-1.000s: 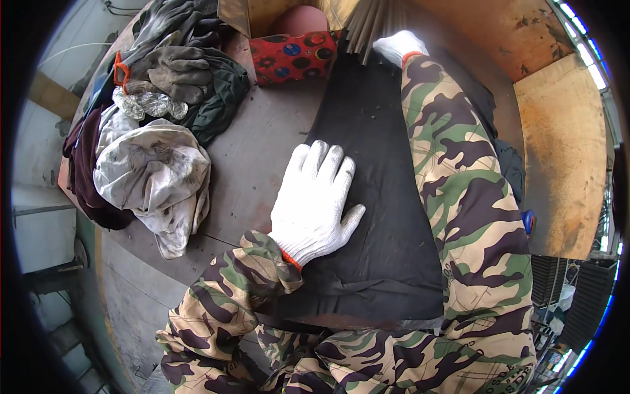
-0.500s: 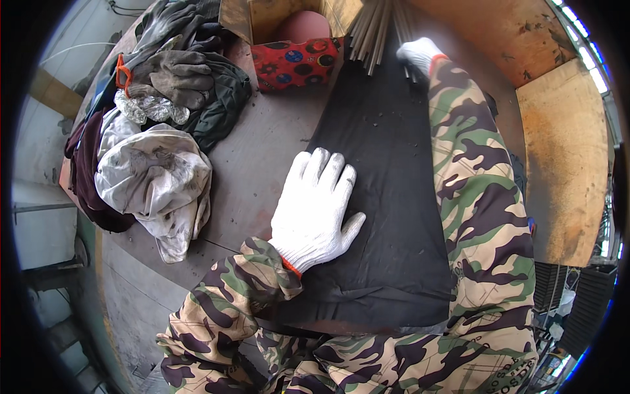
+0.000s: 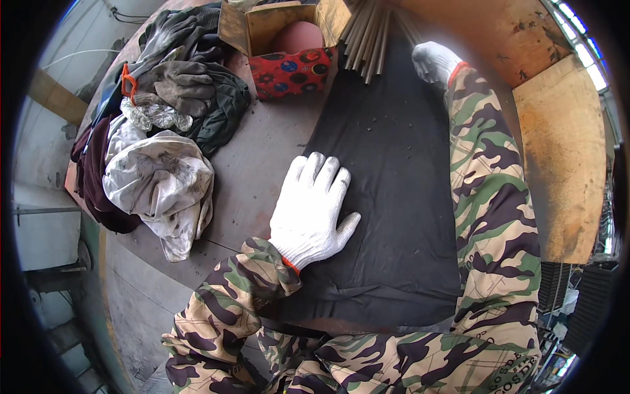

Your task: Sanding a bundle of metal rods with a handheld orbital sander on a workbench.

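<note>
Lying palm-down with its fingers slightly spread, the left hand [image 3: 307, 213], in a white knitted glove with an orange-red cuff edge, rests across the left edge of a long black cloth [image 3: 387, 210] on a grey-brown tabletop [image 3: 239, 157]. It grasps nothing. At the far right of the cloth, the right hand [image 3: 434, 64], gloved alike, has its fingers curled in on the near ends of a few slim grey metal rods [image 3: 408, 27]; how many it pinches cannot be told. Just left of these, a larger bundle of the same rods [image 3: 365, 41] fans toward the person over the cloth's far end, untouched by either hand. Both forearms wear camouflage sleeves [image 3: 493, 190].

Beside the bundle, to the left, stands an open brown cardboard box [image 3: 235, 31] with a red, round-spotted front [image 3: 290, 73] and a rounded pinkish thing [image 3: 298, 37] inside. Farther left, a soiled white crumpled cloth [image 3: 157, 177] lies near dark grey work gloves [image 3: 186, 85], crinkled clear plastic [image 3: 157, 115] and a maroon cloth [image 3: 98, 190]. A stained brown panel [image 3: 561, 164] stands right of the right sleeve.
</note>
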The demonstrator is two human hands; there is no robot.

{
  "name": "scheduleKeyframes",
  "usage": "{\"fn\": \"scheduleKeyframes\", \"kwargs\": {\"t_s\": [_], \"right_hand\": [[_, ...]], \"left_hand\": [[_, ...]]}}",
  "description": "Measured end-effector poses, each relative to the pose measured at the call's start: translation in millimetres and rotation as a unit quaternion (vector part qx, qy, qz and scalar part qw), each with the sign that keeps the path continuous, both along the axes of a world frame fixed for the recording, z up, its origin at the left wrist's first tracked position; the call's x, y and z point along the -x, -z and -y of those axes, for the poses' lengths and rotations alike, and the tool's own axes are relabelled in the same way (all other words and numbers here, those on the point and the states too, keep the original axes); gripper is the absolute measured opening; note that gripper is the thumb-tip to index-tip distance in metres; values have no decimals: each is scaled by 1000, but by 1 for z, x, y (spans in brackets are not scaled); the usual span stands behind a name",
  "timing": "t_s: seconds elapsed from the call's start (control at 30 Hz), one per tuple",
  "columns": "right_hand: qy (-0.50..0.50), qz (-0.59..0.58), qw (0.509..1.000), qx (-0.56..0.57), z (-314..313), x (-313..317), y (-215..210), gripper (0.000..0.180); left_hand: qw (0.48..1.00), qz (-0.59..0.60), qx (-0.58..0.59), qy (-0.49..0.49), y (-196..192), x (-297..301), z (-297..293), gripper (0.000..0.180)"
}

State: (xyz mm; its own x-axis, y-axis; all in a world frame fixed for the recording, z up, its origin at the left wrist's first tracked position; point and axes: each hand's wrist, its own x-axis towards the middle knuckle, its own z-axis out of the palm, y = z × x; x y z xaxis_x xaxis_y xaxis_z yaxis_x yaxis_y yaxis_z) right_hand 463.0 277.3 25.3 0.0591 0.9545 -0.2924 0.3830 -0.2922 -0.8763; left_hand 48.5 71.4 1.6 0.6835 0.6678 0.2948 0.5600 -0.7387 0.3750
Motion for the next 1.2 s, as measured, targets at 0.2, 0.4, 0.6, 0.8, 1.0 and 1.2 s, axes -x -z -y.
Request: {"fn": "scheduleKeyframes", "kwargs": {"t_s": [0.2,0.4,0.6,0.8,1.0,1.2], "right_hand": [[86,-19,994,-72,17,14,13,23],[72,325,943,26,-17,50,25,22],[52,417,907,20,-33,50,29,39],[94,16,995,4,31,16,4,23],[215,-237,947,-18,83,-4,-22,26],[143,-259,954,-39,191,15,-38,19]], "left_hand": [[1000,20,7,21,5,-17,0,68],[999,30,-11,25,8,-19,2,69],[999,34,2,19,6,-15,-3,68],[997,64,-8,31,8,-17,-4,68],[997,73,-9,38,11,-18,-1,66],[999,17,-31,18,-5,-11,9,63]]}}
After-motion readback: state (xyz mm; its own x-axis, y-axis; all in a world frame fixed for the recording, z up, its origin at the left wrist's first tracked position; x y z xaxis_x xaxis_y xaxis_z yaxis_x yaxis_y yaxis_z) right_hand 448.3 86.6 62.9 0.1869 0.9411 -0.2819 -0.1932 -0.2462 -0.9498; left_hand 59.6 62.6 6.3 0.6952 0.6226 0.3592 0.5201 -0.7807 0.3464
